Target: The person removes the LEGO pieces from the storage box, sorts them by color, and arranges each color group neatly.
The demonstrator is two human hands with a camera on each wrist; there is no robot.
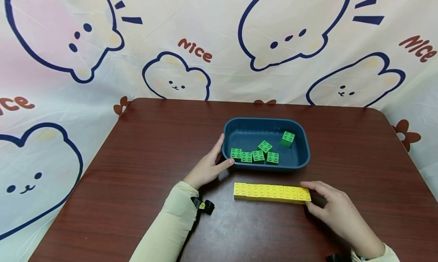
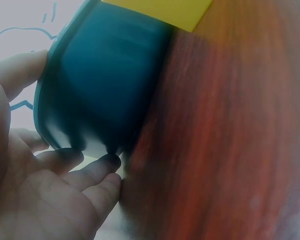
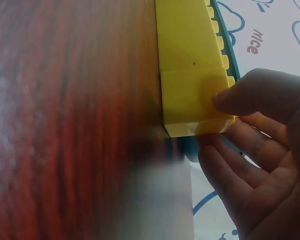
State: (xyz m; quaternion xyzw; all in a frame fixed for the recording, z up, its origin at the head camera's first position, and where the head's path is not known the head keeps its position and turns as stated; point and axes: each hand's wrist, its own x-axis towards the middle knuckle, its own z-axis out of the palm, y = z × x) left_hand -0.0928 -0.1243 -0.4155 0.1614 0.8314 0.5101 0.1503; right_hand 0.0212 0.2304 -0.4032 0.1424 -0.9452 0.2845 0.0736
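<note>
A dark blue tray (image 1: 253, 134) with rounded corners stands on the table and holds several small green building blocks (image 1: 258, 156). My left hand (image 1: 207, 167) grips its left end, the thumb at the near rim; the left wrist view shows fingertips against the tray's wall (image 2: 100, 75). In front of the tray lies a straight row of yellow building blocks (image 1: 270, 192), joined end to end, studs up. My right hand (image 1: 342, 212) pinches the row's right end between thumb and fingers. In the right wrist view, its thumb presses the side of the last yellow block (image 3: 190, 100).
The brown wooden table (image 1: 164, 140) has rounded far corners. Behind it and at both sides hangs a pale cloth (image 1: 226, 79) printed with bears. A black strap (image 1: 206, 207) is on my left wrist, over a pale sleeve (image 1: 171, 220).
</note>
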